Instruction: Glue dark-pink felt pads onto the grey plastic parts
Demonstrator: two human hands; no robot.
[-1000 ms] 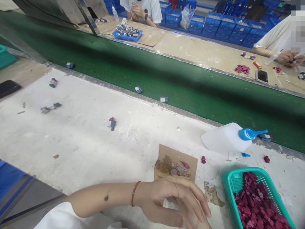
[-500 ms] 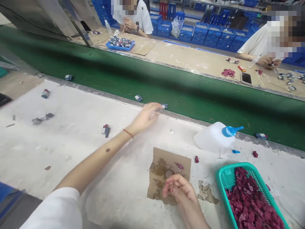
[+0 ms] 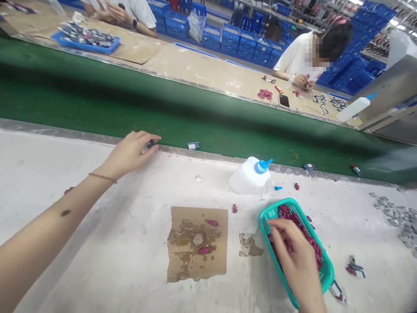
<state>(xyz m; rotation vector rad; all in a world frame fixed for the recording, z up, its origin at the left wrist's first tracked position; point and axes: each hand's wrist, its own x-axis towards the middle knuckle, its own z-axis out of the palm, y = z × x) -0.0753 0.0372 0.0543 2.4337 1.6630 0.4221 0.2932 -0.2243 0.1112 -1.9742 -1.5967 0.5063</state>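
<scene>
At the near edge of the green belt, my left hand (image 3: pixel 135 150) has its fingers wrapped round a small grey piece (image 3: pixel 149 145). Just right of it another grey-and-white piece (image 3: pixel 193 145) lies on the belt (image 3: pixel 221 139). My right hand (image 3: pixel 291 250) is over the green basket (image 3: pixel 329 278) of dark red parts (image 3: pixel 293 215), its thumb and fingers apart, with nothing visible between them. Left of the basket, a stained cardboard sheet (image 3: pixel 216 265) bears a round cap (image 3: pixel 197 239) and two red parts (image 3: pixel 204 251).
A white bottle (image 3: pixel 247 176) with a blue nozzle stands behind the basket. Grey pieces (image 3: pixel 395 219) are piled at the right. Across the belt, two people work at a bench (image 3: pixel 195 69) with a blue tray (image 3: pixel 110 48) of parts.
The view has swung right. My left hand has closed round a grey piece at the belt edge. My right hand has moved from the cardboard to the basket, and a second red part lies on the cardboard.
</scene>
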